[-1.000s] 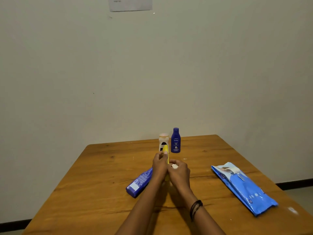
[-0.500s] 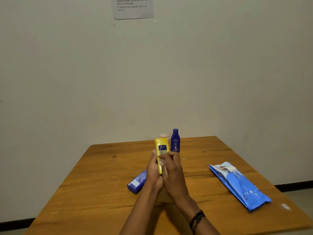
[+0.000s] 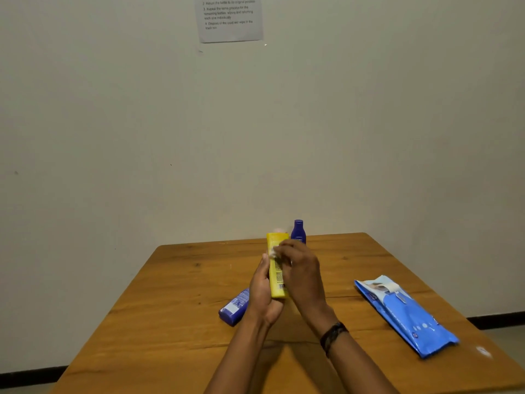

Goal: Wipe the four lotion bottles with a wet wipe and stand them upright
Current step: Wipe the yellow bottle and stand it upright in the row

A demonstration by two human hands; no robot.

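Bare tabletop [image 3: 159, 302] left of lying blue bottle [image 3: 234, 307]; wipes pack [image 3: 406, 315] right.

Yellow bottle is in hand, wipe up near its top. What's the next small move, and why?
Probably draw the wipe down the yellow bottle toward its lower end. The right hand holds the wipe near the bottle's top and the left hand grips its lower part, so the barcode side below is likely unwiped. The blue bottle lying on the table can wait.

The tall yellow plastic bottle [image 3: 277, 277] bears black barcode print; the violet-blue plastic bottle [image 3: 234, 307] carries a white label. The sky-blue wipes pack [image 3: 409, 317] shows white markings, and the wooden counter [image 3: 170, 308] is orange-brown with dark knots.
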